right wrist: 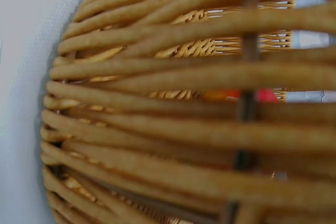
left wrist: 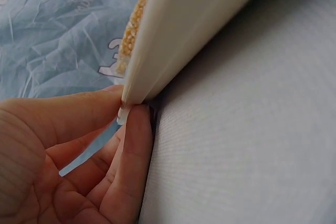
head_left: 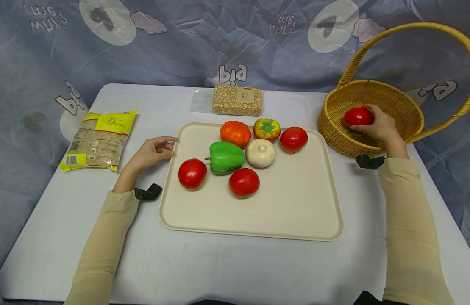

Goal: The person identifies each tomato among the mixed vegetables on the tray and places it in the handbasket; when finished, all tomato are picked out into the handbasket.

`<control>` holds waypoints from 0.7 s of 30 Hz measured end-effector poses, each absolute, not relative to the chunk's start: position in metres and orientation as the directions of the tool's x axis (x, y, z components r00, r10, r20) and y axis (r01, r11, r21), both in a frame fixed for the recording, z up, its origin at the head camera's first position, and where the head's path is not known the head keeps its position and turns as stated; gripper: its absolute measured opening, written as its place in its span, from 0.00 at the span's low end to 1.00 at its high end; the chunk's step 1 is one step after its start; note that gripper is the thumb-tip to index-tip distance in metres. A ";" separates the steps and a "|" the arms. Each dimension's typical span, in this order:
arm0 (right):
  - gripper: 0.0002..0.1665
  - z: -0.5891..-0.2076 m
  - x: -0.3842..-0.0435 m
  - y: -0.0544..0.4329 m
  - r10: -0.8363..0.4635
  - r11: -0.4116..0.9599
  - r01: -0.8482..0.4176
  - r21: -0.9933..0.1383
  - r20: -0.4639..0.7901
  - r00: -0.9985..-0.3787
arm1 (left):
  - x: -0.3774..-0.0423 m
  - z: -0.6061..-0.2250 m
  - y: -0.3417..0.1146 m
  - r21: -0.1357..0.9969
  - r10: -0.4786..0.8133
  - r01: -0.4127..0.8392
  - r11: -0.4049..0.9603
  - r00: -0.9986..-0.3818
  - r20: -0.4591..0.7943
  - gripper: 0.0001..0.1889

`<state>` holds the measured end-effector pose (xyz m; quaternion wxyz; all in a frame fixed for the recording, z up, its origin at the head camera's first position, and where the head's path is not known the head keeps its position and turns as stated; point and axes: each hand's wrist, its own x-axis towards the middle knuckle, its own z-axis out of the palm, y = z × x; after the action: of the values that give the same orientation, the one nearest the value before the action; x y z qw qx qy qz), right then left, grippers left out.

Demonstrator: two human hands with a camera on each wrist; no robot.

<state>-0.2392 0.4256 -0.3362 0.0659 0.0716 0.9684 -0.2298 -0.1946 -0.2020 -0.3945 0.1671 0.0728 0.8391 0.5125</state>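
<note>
My right hand (head_left: 381, 125) grips a red tomato (head_left: 358, 116) inside the wicker basket (head_left: 334, 137). In the right wrist view the woven basket wall (right wrist: 157, 114) hides that hand, with a bit of red (right wrist: 266, 95) showing through gaps. At the far left corner of the beige tray (head_left: 288, 207), my left hand (head_left: 152, 150) pinches the rim. Its thumb (left wrist: 79, 111) lies on one side of the tray rim (left wrist: 152, 61) and a finger on the other. On the tray sit three red tomatoes, including one (head_left: 192, 174) nearest the left hand, and a green bell pepper (head_left: 226, 158).
Also on the tray are an orange pumpkin (head_left: 235, 134), a white bulb-shaped vegetable (head_left: 260, 153) and a yellow-red tomato (head_left: 267, 129) with a green top. Behind it lies a bag of corn kernels (head_left: 235, 101). A yellow-ended packet (head_left: 99, 142) lies left. The basket's handle (head_left: 429, 26) arches high.
</note>
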 end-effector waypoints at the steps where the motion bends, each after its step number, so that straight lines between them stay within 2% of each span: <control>1: 0.50 -0.336 -0.239 0.426 0.106 0.885 0.167 -0.436 -0.160 -0.981 | -0.195 -0.396 -0.202 0.883 0.293 -0.046 0.467 -0.934 -0.203 0.24; 11: 0.53 -0.328 -0.231 0.425 0.102 0.875 0.170 -0.453 -0.169 -0.980 | -0.195 -0.398 -0.204 0.890 0.295 -0.042 0.455 -0.935 -0.195 0.25; 21: 0.47 -0.313 -0.211 0.421 0.141 0.866 0.143 -0.479 -0.040 -0.989 | -0.196 -0.399 -0.204 0.884 0.297 -0.034 0.467 -0.935 -0.193 0.24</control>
<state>-0.2106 0.4208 -0.3134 0.0019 0.0737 0.9660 -0.2479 -0.1958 -0.2037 -0.3985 0.1624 0.0784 0.8409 0.5102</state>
